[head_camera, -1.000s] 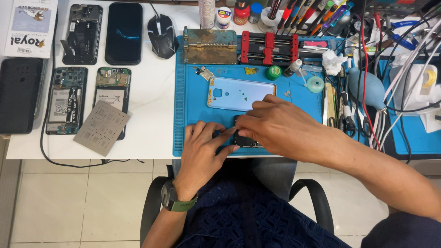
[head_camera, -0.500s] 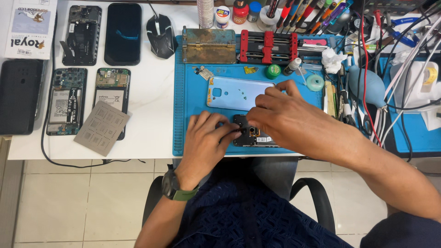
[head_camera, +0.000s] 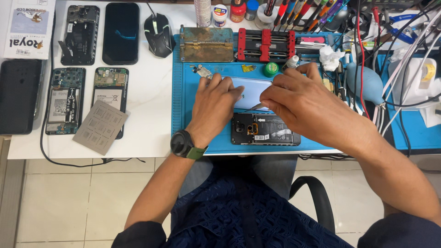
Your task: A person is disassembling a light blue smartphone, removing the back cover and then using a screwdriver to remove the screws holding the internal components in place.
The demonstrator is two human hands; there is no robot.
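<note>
- The left hand (head_camera: 215, 106) lies flat, palm down, on the left end of the pale blue back cover (head_camera: 250, 92), its fingers spread a little and pressing on it rather than gripping.
- The right hand (head_camera: 301, 103) rests over the cover's right end, its fingers curled; it pinches thin metal tweezers (head_camera: 255, 108) whose tips point left, just under the cover's lower edge.
- The cover lies on the blue mat (head_camera: 181, 124), mostly hidden by both hands; only its middle shows between them.
- Just below the hands, at the mat's near edge, lies an opened phone (head_camera: 266, 130), its dark inside facing up, apart from either hand.
- A watch (head_camera: 183, 144) with a green strap sits on the left wrist.
- Behind the cover stand a rusty metal holder (head_camera: 206, 43) and a red and black clamp (head_camera: 265, 44); a small green cap (head_camera: 271, 69) lies just beside the right hand's knuckles.
- To the left, on the white table (head_camera: 147, 105), lie two stripped phones (head_camera: 64, 101), a grey stencil (head_camera: 100, 127), a black phone (head_camera: 120, 33) and a mouse (head_camera: 158, 28).
- Cables and a blue blower (head_camera: 365, 82) crowd the right side.
</note>
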